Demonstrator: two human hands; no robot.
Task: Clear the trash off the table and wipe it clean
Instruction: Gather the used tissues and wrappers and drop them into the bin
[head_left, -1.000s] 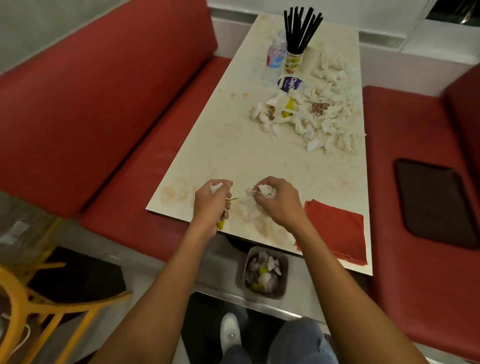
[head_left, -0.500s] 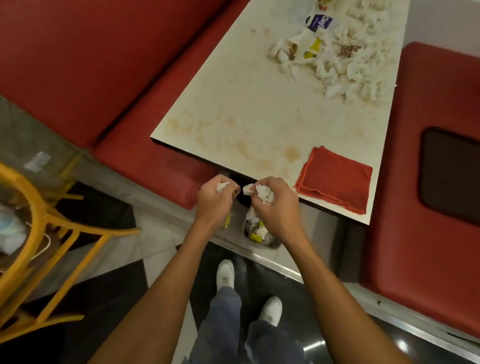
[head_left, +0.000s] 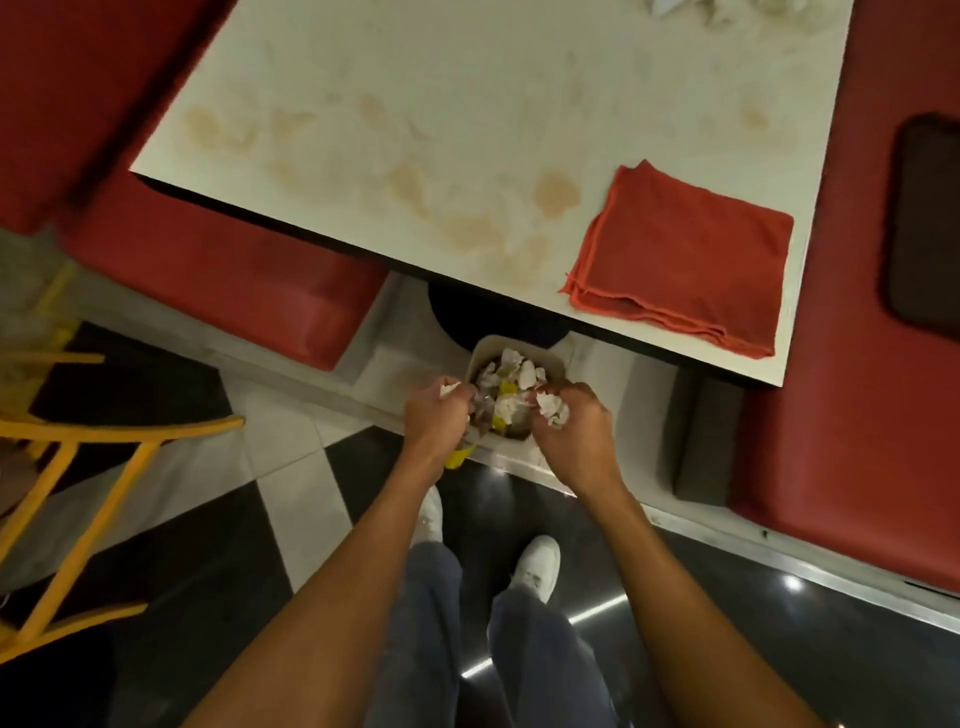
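Head view, looking steeply down past the near end of the counter

- Trash in hand: a crumpled white paper tissue wad (head_left: 553, 409), creased and bright, sits in the right hand (head_left: 579, 441). The fingers are curled round it and it pokes out at the thumb side
- Left hand (head_left: 436, 418): fingers closed on a small white tissue scrap (head_left: 450, 388) that shows at the top of the fist. A yellow strip (head_left: 457, 459) hangs out below the fist; I cannot tell its material
- Both hands are over a small pale grey rectangular waste bin (head_left: 485, 347), the left at its left side and the right at its right side. The bin stands low down, just off the near edge of the counter
- Bin contents: white tissue wads mixed with yellow bits (head_left: 506, 376), heaped close to the rim
- Counter (head_left: 467, 93): cream rectangular top with a dark edge. Tan stain blotches (head_left: 556, 192) are spread over the near half
- A folded red cloth (head_left: 685, 249) lies flat at the near right corner, apart from any trash
- More white wads (head_left: 727, 8) lie at the far edge of the view, blurred
- Surroundings: a red padded bench (head_left: 208, 275) on the left and a second bench (head_left: 857, 467) on the right, which carries a dark flat pad (head_left: 924, 223)
- A yellow chair frame (head_left: 78, 452) stands at far left
- White shoes (head_left: 540, 564) stand on black and white floor tiles
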